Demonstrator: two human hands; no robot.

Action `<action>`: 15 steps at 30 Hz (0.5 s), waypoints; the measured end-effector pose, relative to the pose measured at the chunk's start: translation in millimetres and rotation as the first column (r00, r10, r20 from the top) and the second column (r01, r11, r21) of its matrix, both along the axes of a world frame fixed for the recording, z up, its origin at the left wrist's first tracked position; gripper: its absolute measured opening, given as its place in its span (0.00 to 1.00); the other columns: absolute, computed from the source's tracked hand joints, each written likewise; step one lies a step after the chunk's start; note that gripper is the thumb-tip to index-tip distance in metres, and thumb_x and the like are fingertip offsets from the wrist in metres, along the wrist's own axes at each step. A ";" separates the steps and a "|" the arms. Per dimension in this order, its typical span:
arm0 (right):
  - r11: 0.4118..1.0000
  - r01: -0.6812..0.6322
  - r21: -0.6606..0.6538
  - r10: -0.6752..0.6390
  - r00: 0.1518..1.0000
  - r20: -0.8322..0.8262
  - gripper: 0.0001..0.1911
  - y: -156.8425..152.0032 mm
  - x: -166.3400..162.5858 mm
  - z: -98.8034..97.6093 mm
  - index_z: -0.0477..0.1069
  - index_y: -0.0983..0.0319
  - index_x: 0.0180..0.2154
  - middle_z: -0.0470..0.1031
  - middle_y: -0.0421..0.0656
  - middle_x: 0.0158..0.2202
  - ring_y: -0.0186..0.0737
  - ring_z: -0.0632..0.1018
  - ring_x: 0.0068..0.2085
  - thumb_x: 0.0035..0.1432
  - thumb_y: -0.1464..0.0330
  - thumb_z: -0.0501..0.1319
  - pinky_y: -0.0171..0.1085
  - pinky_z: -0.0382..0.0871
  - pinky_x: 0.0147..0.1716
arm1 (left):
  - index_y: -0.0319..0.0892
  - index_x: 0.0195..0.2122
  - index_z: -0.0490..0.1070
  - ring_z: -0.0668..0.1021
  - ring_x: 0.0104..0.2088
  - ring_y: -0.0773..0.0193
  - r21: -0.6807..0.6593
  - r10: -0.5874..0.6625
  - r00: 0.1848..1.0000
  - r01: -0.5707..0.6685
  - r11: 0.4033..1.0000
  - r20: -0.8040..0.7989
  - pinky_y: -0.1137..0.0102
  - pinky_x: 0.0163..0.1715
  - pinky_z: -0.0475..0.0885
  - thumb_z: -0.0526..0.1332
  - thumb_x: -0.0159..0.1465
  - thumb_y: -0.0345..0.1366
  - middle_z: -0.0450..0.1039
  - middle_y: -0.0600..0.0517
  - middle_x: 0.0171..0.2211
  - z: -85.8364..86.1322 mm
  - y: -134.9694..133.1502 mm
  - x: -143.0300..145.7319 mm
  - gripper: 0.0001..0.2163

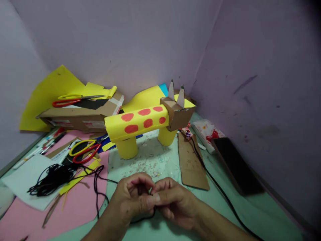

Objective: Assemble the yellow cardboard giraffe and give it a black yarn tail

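Observation:
My left hand (pixel 135 201) and my right hand (pixel 175 201) meet at the front of the table, fingertips pinched together on a black cord (pixel 144 220). Part of the cord hangs below the fingers, and the pinched bit is mostly hidden. Leftward it runs to a loose tangled bundle (pixel 54 177) of the same black cord. Beyond my hands stands a paper animal figure (pixel 115 129): a yellow body with red spots, yellow tube legs, and a brown cardboard box head (pixel 179 115) with two pointed ears.
Red-and-yellow scissors (pixel 86 152) lie on pink paper (pixel 82 201) at left; another pair of scissors (pixel 75 99) rests on a cardboard box (pixel 75 122). At right are a cardboard strip (pixel 192 164), a black cable (pixel 218 187), a white packet (pixel 208 130) and a phone (pixel 235 164) against the wall.

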State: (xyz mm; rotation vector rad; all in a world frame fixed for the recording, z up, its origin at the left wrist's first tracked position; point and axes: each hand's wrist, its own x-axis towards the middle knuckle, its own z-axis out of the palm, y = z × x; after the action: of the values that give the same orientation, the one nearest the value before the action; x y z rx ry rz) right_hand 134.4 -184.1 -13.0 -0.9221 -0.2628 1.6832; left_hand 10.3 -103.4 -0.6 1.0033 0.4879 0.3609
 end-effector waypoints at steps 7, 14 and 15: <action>0.945 0.311 0.103 -0.315 0.949 0.018 0.13 4.1 3.5 12.6 0.74 0.67 0.21 0.73 0.39 0.20 0.24 0.66 0.20 0.34 0.65 0.73 0.25 0.55 0.20 | 0.42 0.30 0.78 0.76 0.31 0.65 0.294 0.180 0.963 -0.117 0.949 -0.199 0.75 0.32 0.70 0.69 0.49 0.40 0.78 0.50 0.29 13.7 3.3 -4.0 0.09; 0.923 0.360 0.137 -0.356 0.933 -0.052 0.15 4.0 3.9 12.6 0.77 0.66 0.27 0.73 0.38 0.25 0.30 0.70 0.28 0.35 0.65 0.74 0.30 0.60 0.31 | 0.41 0.30 0.79 0.77 0.32 0.58 0.409 0.189 0.948 -0.070 0.910 -0.257 0.69 0.33 0.72 0.67 0.48 0.40 0.79 0.47 0.30 8.2 -0.2 0.8 0.10; 0.923 0.353 0.152 -0.348 0.936 -0.061 0.14 4.1 3.6 11.7 0.76 0.66 0.27 0.73 0.38 0.26 0.30 0.70 0.28 0.36 0.65 0.74 0.30 0.60 0.31 | 0.40 0.29 0.79 0.76 0.31 0.59 0.410 0.202 0.946 -0.084 0.908 -0.255 0.70 0.31 0.71 0.67 0.48 0.39 0.79 0.47 0.29 7.6 -1.2 2.1 0.10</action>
State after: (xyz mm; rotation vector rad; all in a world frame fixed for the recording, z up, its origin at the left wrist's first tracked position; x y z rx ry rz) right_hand 137.9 -180.0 -1.2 -0.7689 -0.1944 1.3243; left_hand 12.3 -104.6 7.0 1.4295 0.7823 0.4577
